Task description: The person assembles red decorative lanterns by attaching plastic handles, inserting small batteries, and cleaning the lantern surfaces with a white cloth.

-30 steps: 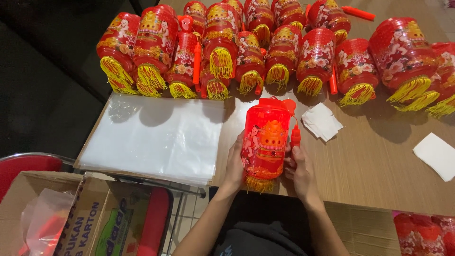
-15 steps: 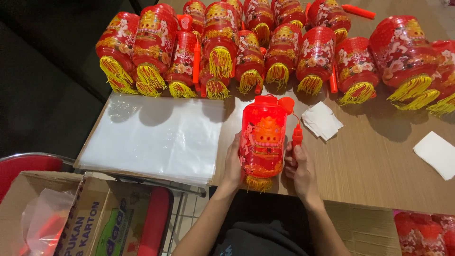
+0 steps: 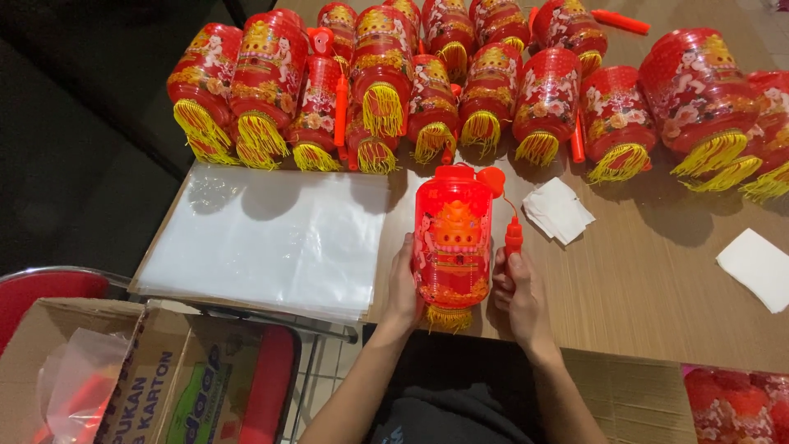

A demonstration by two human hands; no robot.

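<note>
At the near edge of the wooden surface (image 3: 657,288), bare room lies to the right of the hands, while a stack of clear plastic sheets (image 3: 263,238) fills the left up to that edge. The left hand (image 3: 403,288) has its grip closed on the side of an upright lit red lantern (image 3: 452,238) standing just inside the edge, and the right hand (image 3: 518,292) is clamped on the small red handle (image 3: 513,237) beside it. Near left, below the surface, an open cardboard box (image 3: 123,370) holds a crumpled clear bag (image 3: 74,386); far off, a row of red lanterns with yellow tassels (image 3: 460,90) lies along the back, white paper pieces (image 3: 559,210) before it.
</note>
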